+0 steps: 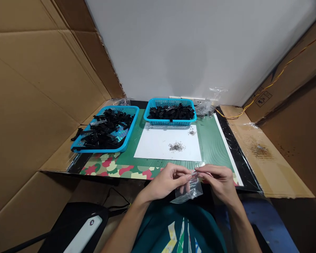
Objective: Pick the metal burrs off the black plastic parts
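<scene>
A small clear plastic bag (191, 193) hangs between my hands at the table's front edge, over my lap. My left hand (173, 181) pinches the top of the bag between thumb and fingers. My right hand (218, 179) is closed at the bag's upper right corner, thumb and forefinger pressed together. What lies inside the bag, if anything, is too small to tell. Just beyond my hands, a white sheet (152, 147) carries a pile of tiny thin metal pieces (176, 146) and a smaller pile (192, 132) near its right edge.
Two blue plastic baskets stand behind: the left basket (133, 130) and the back basket (171, 122), both filled with black plastic parts. A green mat (216, 140) covers the table. Cardboard walls (42, 80) rise at both sides. Crumpled clear plastic (206, 107) lies near a wall socket.
</scene>
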`<move>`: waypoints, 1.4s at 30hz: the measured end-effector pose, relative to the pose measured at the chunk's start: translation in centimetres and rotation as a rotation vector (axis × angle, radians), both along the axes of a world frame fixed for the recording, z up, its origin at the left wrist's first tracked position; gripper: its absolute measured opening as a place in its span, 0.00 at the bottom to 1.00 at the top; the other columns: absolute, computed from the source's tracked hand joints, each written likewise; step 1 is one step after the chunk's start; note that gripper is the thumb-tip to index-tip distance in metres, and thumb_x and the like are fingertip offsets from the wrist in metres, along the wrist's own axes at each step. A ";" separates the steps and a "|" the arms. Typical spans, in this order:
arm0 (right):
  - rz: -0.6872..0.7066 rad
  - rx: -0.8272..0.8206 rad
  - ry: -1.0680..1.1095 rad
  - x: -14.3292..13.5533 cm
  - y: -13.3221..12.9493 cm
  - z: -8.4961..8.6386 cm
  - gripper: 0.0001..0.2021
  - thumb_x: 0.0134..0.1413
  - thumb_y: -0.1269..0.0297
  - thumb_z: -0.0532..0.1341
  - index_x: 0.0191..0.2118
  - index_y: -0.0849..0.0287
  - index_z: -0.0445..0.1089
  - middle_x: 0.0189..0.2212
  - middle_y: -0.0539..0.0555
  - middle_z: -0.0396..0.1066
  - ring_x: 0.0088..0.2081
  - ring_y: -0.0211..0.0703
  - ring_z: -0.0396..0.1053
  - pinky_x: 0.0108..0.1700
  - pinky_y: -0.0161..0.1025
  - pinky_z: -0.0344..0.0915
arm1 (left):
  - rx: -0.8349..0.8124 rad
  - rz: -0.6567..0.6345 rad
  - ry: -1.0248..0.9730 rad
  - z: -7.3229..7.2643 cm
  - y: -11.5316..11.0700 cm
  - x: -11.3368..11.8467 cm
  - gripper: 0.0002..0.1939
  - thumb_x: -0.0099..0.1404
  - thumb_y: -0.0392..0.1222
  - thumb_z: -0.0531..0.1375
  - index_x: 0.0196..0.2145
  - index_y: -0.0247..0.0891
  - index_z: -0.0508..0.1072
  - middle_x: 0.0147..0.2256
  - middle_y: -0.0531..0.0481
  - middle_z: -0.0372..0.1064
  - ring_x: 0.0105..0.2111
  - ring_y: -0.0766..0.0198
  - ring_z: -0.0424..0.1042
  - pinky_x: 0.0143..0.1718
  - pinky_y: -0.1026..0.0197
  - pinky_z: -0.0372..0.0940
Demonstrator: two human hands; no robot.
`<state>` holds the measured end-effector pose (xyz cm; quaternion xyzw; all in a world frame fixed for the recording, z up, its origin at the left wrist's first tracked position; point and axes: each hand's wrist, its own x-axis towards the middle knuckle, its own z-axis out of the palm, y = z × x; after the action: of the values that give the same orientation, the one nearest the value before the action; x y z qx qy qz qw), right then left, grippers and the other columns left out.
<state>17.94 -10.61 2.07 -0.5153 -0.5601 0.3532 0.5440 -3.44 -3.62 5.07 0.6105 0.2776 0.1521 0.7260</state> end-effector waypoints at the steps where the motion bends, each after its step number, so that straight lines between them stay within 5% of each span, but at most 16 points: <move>1: 0.022 0.006 0.001 0.0 0.0 0.0 0.06 0.58 0.58 0.72 0.36 0.53 0.86 0.31 0.57 0.84 0.30 0.49 0.81 0.33 0.43 0.78 | 0.003 -0.017 0.012 0.1 0.1 -0.1 0.22 0.71 0.58 0.62 0.44 0.34 0.83 0.28 0.45 0.77 0.23 0.65 0.67 0.28 0.64 0.62; 7: 0.143 0.005 0.044 0.0 0.3 0.4 0.05 0.57 0.59 0.73 0.32 0.52 0.86 0.27 0.54 0.83 0.27 0.48 0.79 0.34 0.43 0.77 | 0.064 -0.064 0.025 0.5 0.3 -0.5 0.20 0.71 0.56 0.63 0.43 0.35 0.85 0.37 0.44 0.80 0.33 0.61 0.71 0.34 0.62 0.62; 16: 0.152 -0.087 0.019 -0.2 -0.1 1.2 0.05 0.58 0.60 0.72 0.36 0.54 0.85 0.32 0.55 0.84 0.32 0.47 0.80 0.33 0.39 0.74 | 0.104 -0.109 0.093 1.0 0.5 -0.8 0.20 0.71 0.55 0.62 0.42 0.33 0.82 0.27 0.48 0.74 0.26 0.65 0.67 0.30 0.64 0.57; 24: 0.158 -0.231 0.005 -1.0 -0.1 2.2 0.08 0.61 0.59 0.69 0.40 0.58 0.83 0.36 0.56 0.82 0.37 0.46 0.79 0.36 0.38 0.75 | 0.279 -0.050 0.203 1.1 0.8 -0.3 0.10 0.66 0.41 0.62 0.34 0.31 0.79 0.25 0.54 0.64 0.25 0.69 0.57 0.27 0.66 0.51; 33: 0.267 0.015 0.035 -0.3 0.3 2.6 0.04 0.53 0.73 0.71 0.34 0.57 0.81 0.31 0.54 0.81 0.33 0.43 0.78 0.36 0.37 0.74 | 0.205 -0.142 0.137 3.0 0.7 -0.5 0.14 0.71 0.45 0.61 0.39 0.30 0.80 0.29 0.51 0.70 0.29 0.67 0.64 0.30 0.67 0.55; 42: 0.240 0.221 -0.110 -0.3 1.0 3.4 0.09 0.50 0.80 0.69 0.28 0.57 0.77 0.29 0.53 0.80 0.31 0.42 0.79 0.34 0.36 0.73 | 0.108 -0.019 0.106 2.0 1.0 -0.7 0.22 0.69 0.55 0.65 0.40 0.28 0.82 0.30 0.45 0.77 0.29 0.64 0.71 0.30 0.66 0.61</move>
<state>17.63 -9.59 5.49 -0.4002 -0.6820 0.3230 0.5200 -4.18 -2.58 7.11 0.6587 0.3009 0.1275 0.6777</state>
